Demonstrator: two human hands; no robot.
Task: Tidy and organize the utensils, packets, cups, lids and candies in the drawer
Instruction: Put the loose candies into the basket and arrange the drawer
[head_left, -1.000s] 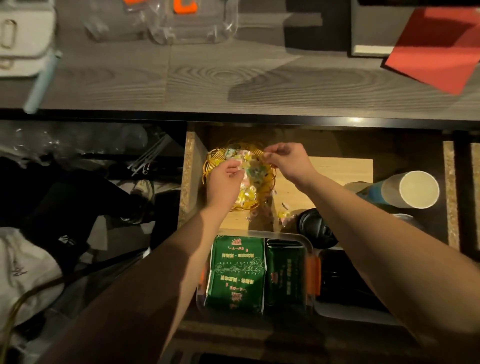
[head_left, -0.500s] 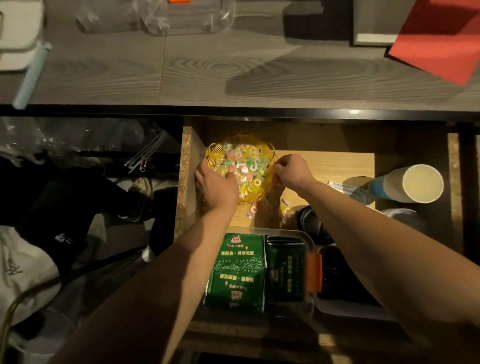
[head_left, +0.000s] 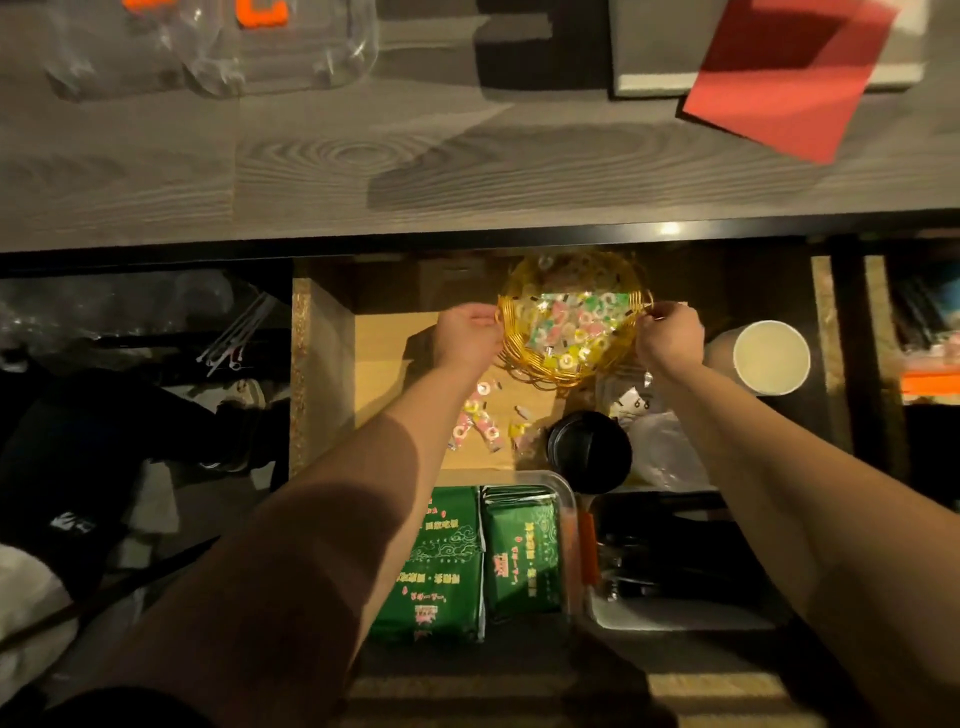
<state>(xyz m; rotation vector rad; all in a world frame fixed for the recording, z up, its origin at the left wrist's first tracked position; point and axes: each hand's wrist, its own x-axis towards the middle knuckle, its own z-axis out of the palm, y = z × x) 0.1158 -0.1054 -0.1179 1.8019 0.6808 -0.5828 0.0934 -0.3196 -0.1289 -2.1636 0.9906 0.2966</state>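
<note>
A gold wire basket (head_left: 530, 358) full of wrapped ring candies (head_left: 571, 327) sits at the back middle of the open drawer. My left hand (head_left: 465, 338) grips its left rim and my right hand (head_left: 670, 338) grips its right rim. Several loose candies (head_left: 483, 423) lie on the wooden drawer floor (head_left: 384, 364) in front of the basket. A black lid (head_left: 589, 449) rests near them, beside a clear plastic bag (head_left: 665, 447). Green packets (head_left: 441, 561) fill a clear container (head_left: 569, 499) at the drawer front. A paper cup (head_left: 771, 356) lies at the right.
A white tray (head_left: 675, 618) with dark utensils sits at the front right. Above the drawer runs a grey wooden tabletop (head_left: 363, 156) with clear containers (head_left: 291, 47) and red paper (head_left: 789, 78). Left of the drawer, under the table, there is dark clutter and clear plastic utensils (head_left: 234, 332).
The basket has shifted from the drawer's back left corner to the back middle, now held at both rims. Loose candies in front of it are now uncovered.
</note>
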